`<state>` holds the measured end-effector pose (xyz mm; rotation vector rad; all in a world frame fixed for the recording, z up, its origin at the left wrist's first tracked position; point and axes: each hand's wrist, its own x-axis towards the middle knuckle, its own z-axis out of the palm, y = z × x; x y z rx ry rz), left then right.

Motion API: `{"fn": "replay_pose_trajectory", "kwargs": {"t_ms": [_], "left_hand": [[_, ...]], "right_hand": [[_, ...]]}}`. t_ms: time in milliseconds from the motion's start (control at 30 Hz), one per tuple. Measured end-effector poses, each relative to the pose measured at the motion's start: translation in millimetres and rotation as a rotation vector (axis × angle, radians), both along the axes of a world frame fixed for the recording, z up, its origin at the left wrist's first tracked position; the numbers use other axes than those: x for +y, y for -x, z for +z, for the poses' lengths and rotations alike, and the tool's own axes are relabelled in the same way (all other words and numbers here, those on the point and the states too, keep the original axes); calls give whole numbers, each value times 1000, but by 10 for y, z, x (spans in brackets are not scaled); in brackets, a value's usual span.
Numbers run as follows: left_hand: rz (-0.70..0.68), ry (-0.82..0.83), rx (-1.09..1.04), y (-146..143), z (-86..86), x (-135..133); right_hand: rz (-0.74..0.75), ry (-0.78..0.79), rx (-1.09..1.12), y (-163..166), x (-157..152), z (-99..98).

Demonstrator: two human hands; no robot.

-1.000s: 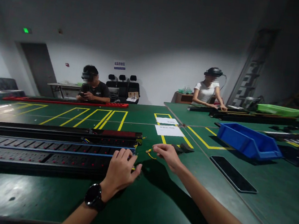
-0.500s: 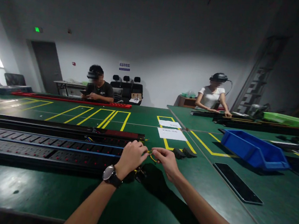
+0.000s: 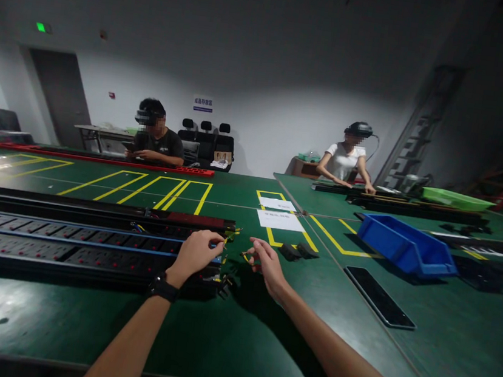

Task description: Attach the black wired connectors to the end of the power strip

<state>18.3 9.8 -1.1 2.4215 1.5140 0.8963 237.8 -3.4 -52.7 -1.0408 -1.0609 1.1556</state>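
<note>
My left hand (image 3: pixel 200 252), with a black watch on its wrist, rests over the right end of a long black strip (image 3: pixel 109 258) with rows of dark modules and small red marks. Thumb and index finger are closed on a thin yellow-green wire (image 3: pixel 227 239) at that end. A short gap to the right, my right hand (image 3: pixel 268 267) pinches a short yellow wire (image 3: pixel 246 256), its index finger raised. Below the left hand, dark wire ends (image 3: pixel 224 284) stick out of the strip. A blue-edged strip (image 3: pixel 67 231) and a black rail (image 3: pixel 93 206) lie alongside.
Two small black blocks (image 3: pixel 299 252) lie right of my hands, near white paper sheets (image 3: pixel 279 220). Further right are a phone (image 3: pixel 379 296) and a blue bin (image 3: pixel 409 247). Two people sit across the green table (image 3: pixel 286 352), one by a red strip (image 3: pixel 76 156).
My hands have moved apart: the left one shifted left over the strip's end, while the right one stays out to the right with the yellow wire. The whole view has turned slightly.
</note>
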Motion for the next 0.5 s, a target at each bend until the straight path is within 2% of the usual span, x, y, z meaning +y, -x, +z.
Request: {"fn": "replay_pose_trajectory", "kwargs": {"t_ms": [200, 500], "left_hand": [[33, 90, 42, 52, -2, -15], [75, 132, 110, -44, 39, -91]], "right_hand": [[-29, 42, 6, -75, 74, -113], [-51, 5, -47, -33, 22, -66]]}}
